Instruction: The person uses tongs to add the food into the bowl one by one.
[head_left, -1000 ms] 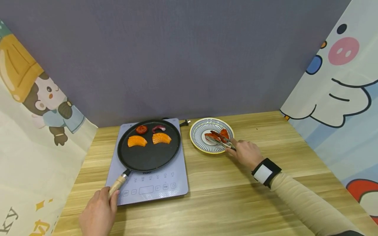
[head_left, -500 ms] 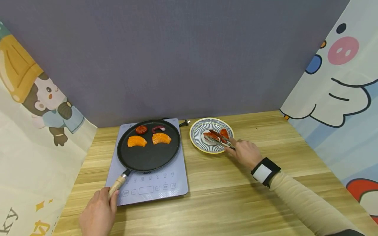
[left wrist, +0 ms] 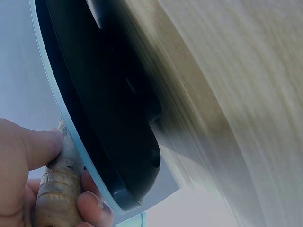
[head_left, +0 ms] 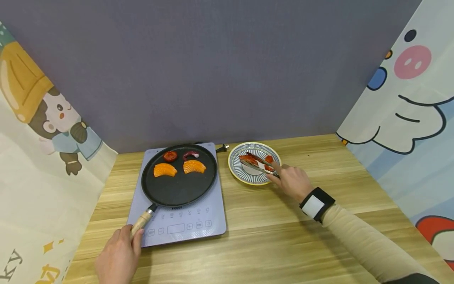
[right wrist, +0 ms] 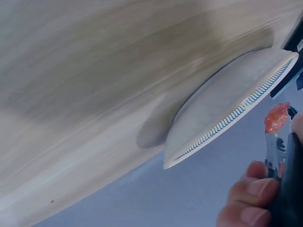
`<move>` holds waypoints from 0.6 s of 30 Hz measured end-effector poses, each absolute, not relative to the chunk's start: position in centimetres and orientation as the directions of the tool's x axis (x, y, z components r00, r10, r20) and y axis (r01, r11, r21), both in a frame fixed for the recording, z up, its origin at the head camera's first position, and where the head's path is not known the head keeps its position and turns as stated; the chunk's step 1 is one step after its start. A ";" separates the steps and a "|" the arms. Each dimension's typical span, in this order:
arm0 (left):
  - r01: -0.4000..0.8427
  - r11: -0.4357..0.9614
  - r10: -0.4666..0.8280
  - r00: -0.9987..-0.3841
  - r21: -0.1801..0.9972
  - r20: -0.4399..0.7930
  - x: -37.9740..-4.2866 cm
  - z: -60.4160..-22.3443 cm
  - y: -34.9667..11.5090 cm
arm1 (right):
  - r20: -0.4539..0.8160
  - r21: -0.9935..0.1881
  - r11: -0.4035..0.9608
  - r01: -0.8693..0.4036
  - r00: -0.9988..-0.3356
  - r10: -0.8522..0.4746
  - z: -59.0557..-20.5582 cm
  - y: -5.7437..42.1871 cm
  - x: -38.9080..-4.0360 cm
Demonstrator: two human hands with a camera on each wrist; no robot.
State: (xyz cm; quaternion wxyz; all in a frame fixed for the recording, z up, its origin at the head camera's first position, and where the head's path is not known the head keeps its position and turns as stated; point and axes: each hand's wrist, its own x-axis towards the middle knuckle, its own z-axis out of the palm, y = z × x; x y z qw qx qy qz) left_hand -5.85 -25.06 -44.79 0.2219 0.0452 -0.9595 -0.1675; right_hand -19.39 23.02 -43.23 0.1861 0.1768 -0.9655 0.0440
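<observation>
My left hand [head_left: 118, 252] grips the wooden handle [head_left: 141, 222] of a flat black frying pan [head_left: 181, 191]. Two orange salmon slices [head_left: 164, 170], a red tomato half [head_left: 170, 156] and a small octopus tentacle [head_left: 191, 155] lie in the pan. Over a patterned plate [head_left: 237, 175], my right hand [head_left: 293, 182] holds metal tongs [head_left: 258, 168], their arms spread apart. A reddish food piece [head_left: 248, 159] lies by the tong tips, and another red piece [head_left: 268, 159] sits nearer the fingers. The left wrist view shows thumb and fingers round the handle [left wrist: 59, 194].
The pan stands on a grey induction cooker [head_left: 181, 228] with a control panel in front. A black plug [head_left: 222, 148] lies between cooker and plate. A grey partition [head_left: 227, 71] rises behind the wooden table [head_left: 269, 236], with printed curtains [head_left: 422, 157] at both sides.
The tongs' arms have spread wider, and their tips have shifted slightly left and away from me. The reddish piece by the tips has moved left too. The left hand and pan stay put.
</observation>
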 end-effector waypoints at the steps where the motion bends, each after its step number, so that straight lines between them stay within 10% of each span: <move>1: -0.010 0.940 -0.160 -0.896 0.342 0.414 -5.8 -44.8 -25.1 | 0.382 -0.020 0.932 -0.363 -0.864 -0.328 -43.2 22.9 -19.4; 18: -0.034 0.939 -0.168 -0.914 0.341 0.370 -5.8 -44.7 -25.1 | 0.426 0.011 0.900 -0.435 -0.813 -0.398 -42.4 20.2 -20.4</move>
